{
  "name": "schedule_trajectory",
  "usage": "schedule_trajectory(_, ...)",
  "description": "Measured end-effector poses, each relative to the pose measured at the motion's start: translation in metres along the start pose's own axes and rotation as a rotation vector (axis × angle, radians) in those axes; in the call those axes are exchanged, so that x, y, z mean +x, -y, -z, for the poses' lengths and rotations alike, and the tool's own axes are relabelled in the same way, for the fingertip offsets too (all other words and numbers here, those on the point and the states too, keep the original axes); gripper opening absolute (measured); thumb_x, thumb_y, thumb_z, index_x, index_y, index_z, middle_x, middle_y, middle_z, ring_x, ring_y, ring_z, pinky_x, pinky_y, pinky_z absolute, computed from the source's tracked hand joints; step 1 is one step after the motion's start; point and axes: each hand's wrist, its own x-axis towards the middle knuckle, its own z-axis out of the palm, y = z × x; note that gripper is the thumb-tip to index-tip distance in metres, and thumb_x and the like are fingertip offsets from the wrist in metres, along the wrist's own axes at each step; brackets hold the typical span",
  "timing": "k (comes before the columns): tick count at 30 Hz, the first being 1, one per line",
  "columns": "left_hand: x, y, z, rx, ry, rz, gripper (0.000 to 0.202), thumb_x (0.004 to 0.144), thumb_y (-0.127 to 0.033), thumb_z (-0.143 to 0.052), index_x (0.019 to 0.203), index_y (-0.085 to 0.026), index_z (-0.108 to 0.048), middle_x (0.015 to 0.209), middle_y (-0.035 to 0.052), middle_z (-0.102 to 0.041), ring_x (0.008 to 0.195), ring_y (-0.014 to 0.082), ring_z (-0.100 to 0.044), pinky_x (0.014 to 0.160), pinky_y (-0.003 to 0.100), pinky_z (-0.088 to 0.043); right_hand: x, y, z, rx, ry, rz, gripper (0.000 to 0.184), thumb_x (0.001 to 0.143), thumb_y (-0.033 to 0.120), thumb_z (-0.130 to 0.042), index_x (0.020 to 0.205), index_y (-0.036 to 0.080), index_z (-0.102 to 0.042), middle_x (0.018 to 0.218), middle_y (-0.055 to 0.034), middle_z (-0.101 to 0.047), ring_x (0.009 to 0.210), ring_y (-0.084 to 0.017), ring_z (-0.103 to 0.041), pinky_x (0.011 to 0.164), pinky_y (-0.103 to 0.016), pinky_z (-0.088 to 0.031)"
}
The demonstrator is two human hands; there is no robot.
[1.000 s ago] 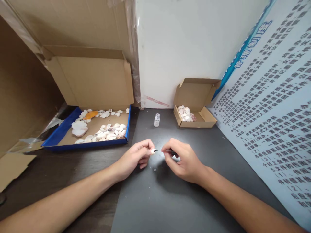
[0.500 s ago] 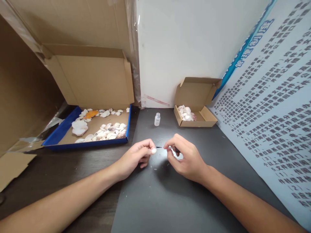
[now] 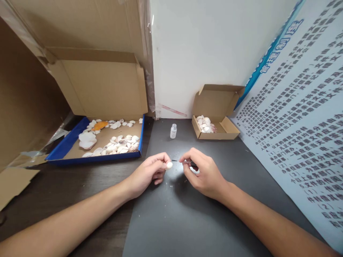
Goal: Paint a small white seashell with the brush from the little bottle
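Between thumb and forefinger, my left hand [image 3: 151,171] pinches a small white seashell [image 3: 169,165] over the grey mat. Facing it from the right, my right hand [image 3: 202,171] is closed on a thin brush [image 3: 174,160] with a dark, fine tip and a dark handle partly hidden by the fingers. The brush tip points left and lies at or just above the shell's upper edge; I cannot tell whether they touch. Beyond both hands, a small glass bottle [image 3: 173,132] with a white label stands upright on the mat, no cap visible on it.
At left, a blue-edged cardboard box [image 3: 60,157] holds many shells. A smaller open cardboard box [image 3: 219,136] with shells stands at the back right. White specks lie on the grey mat [image 3: 160,228]. A white panel [image 3: 214,43] and a printed sheet [image 3: 302,142] stand behind and right.
The brush tip has moved slightly left and up, closer to the shell. My right fingers have shifted a little left; my left hand stays nearly still with the shell.
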Motion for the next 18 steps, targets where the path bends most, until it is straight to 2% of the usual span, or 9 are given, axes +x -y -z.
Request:
schedule_trajectory(8, -0.0006, -0.0007, -0.0020, -0.025, -0.016, 0.010, 0.011, 0.081, -0.026, -0.055, 0.077, -0.020, -0.046, 0.057, -0.0097, -0.026, 0.048, 0.0071, -0.021, 0.047, 0.020, -0.022, -0.0019, 0.0034, 0.0010, 0.100, -0.014, 0.110, 0.017, 0.083, 0.006, -0.052, 0.091, 0.020, -0.059, 0.076, 0.0006, -0.056, 0.063, -0.012, -0.051, 0.056, -0.024, -0.041)
schedule_trajectory(18, -0.0008, -0.0006, -0.0025, -0.002, -0.015, 0.000, 0.012, 0.080, -0.026, -0.056, 0.076, -0.020, -0.046, 0.057, -0.0092, -0.028, 0.049, 0.0075, -0.024, 0.048, 0.020, -0.024, -0.0020, 0.0047, 0.0006, 0.124, 0.037, 0.088, 0.016, 0.083, 0.008, -0.052, 0.091, 0.020, -0.059, 0.077, -0.0005, -0.058, 0.065, -0.014, -0.054, 0.060, -0.026, -0.044)
